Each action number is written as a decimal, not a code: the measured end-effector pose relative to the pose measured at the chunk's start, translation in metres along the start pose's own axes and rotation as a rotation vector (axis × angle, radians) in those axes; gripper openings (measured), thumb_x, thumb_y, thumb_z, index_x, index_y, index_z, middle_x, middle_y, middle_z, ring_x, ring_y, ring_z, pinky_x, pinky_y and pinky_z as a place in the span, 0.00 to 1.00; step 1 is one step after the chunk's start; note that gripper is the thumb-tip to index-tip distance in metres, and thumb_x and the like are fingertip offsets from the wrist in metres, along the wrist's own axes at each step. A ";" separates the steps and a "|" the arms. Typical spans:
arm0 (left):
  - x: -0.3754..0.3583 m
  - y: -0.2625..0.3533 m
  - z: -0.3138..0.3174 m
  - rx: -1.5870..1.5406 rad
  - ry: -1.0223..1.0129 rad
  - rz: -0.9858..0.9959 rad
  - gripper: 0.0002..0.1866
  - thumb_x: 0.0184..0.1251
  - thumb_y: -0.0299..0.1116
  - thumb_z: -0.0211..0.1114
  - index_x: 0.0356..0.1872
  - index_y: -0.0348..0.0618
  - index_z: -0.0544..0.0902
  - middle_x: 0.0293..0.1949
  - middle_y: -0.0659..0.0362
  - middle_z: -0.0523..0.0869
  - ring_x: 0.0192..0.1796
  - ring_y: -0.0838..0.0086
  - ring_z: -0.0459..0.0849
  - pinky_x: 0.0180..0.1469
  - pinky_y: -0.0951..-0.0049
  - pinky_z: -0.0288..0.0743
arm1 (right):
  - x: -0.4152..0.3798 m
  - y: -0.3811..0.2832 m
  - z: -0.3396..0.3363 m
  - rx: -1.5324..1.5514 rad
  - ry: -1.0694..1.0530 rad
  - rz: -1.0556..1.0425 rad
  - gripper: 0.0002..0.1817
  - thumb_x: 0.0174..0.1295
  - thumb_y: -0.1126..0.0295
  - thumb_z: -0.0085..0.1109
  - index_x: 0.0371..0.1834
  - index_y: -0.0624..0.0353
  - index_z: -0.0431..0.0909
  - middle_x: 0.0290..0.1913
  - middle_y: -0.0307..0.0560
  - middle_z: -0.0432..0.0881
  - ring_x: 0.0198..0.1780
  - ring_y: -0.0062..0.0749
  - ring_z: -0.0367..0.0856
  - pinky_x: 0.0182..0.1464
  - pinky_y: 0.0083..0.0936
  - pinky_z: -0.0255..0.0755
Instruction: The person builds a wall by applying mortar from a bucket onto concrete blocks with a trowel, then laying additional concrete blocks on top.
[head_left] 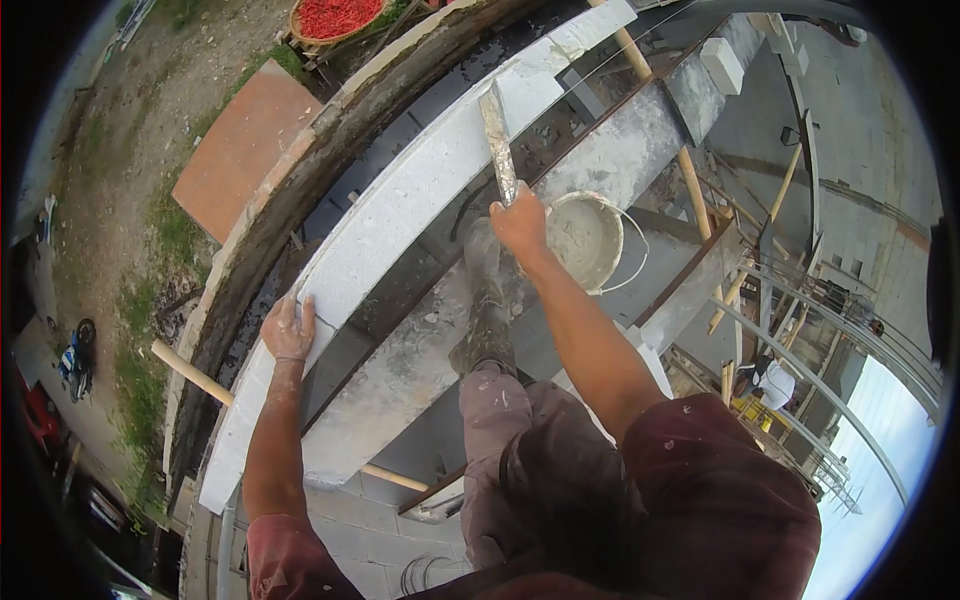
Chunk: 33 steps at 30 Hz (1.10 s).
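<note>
A long, curving row of white blocks point(400, 190) runs from lower left to upper right, its face dusty and pale. My left hand point(287, 330) lies on it with fingers apart, the fingertips over a joint between blocks. In my closed right hand point(520, 222) is a flat, narrow trowel point(496, 135) smeared with mortar, its far end against the upper part of the block row. Right beside that hand stands a bucket point(597, 212) of wet grey mortar with a wire handle.
I stand on a mortar-stained plank point(400, 355), one boot point(487, 300) forward. Bamboo poles point(692, 190) and other planks point(690, 275) are around me. Beyond the wall, far below, are a rust-coloured sheet point(250, 150), red chillies point(337, 17) in a basket and a motorbike point(76, 355).
</note>
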<state>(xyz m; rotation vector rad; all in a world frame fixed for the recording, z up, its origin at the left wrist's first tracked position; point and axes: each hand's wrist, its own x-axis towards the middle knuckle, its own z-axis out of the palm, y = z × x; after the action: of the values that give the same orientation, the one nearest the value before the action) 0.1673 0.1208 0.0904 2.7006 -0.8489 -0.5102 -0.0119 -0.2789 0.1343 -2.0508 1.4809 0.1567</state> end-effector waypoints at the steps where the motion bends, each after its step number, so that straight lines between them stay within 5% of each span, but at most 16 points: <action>1: 0.001 0.000 0.001 0.014 0.022 0.014 0.20 0.74 0.49 0.65 0.59 0.51 0.88 0.49 0.47 0.92 0.50 0.53 0.92 0.53 0.59 0.84 | 0.003 0.000 0.000 0.001 0.005 0.001 0.20 0.59 0.68 0.71 0.47 0.71 0.77 0.42 0.72 0.86 0.50 0.69 0.86 0.52 0.52 0.79; 13: 0.001 -0.002 0.000 -0.009 -0.041 -0.012 0.20 0.74 0.47 0.65 0.59 0.50 0.88 0.48 0.48 0.92 0.50 0.55 0.91 0.54 0.60 0.84 | 0.002 -0.014 -0.047 0.074 -0.177 0.053 0.16 0.58 0.68 0.71 0.42 0.67 0.78 0.38 0.63 0.87 0.47 0.63 0.87 0.50 0.48 0.78; 19: 0.001 -0.002 0.000 -0.022 0.014 -0.018 0.21 0.71 0.49 0.67 0.59 0.51 0.87 0.46 0.51 0.92 0.46 0.55 0.90 0.49 0.59 0.83 | 0.003 0.005 -0.046 0.099 -0.006 -0.013 0.16 0.57 0.68 0.72 0.44 0.64 0.82 0.40 0.64 0.88 0.48 0.62 0.87 0.50 0.47 0.77; 24: 0.000 -0.005 -0.003 -0.059 0.015 0.011 0.21 0.71 0.50 0.68 0.57 0.51 0.88 0.46 0.52 0.92 0.47 0.57 0.91 0.49 0.60 0.83 | 0.014 0.020 -0.058 -0.258 -0.256 -0.066 0.17 0.57 0.68 0.72 0.45 0.69 0.82 0.43 0.71 0.86 0.52 0.64 0.86 0.54 0.51 0.76; 26: -0.001 -0.004 -0.004 -0.081 0.019 -0.015 0.21 0.70 0.50 0.68 0.57 0.51 0.88 0.46 0.52 0.92 0.47 0.57 0.91 0.49 0.60 0.83 | 0.020 0.012 -0.089 -0.333 -0.248 -0.166 0.14 0.59 0.69 0.71 0.43 0.67 0.82 0.28 0.59 0.85 0.30 0.50 0.85 0.39 0.43 0.78; 30: 0.000 -0.004 -0.008 -0.085 -0.004 -0.034 0.21 0.70 0.51 0.68 0.55 0.52 0.88 0.46 0.52 0.92 0.47 0.57 0.91 0.50 0.60 0.83 | 0.030 -0.061 -0.132 -0.388 -0.274 -0.356 0.15 0.60 0.67 0.72 0.43 0.67 0.82 0.29 0.60 0.85 0.28 0.52 0.84 0.37 0.44 0.78; 33: 0.002 -0.007 -0.007 -0.103 0.027 -0.009 0.21 0.70 0.52 0.68 0.55 0.51 0.88 0.46 0.52 0.93 0.47 0.57 0.91 0.51 0.60 0.83 | 0.032 -0.080 -0.129 -0.398 -0.206 -0.527 0.19 0.59 0.63 0.75 0.38 0.70 0.80 0.30 0.64 0.84 0.31 0.64 0.85 0.36 0.46 0.76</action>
<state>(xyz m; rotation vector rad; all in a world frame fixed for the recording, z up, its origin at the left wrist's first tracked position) 0.1748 0.1263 0.0943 2.6130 -0.7825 -0.5042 0.0401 -0.3575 0.2578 -2.5765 0.7913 0.4612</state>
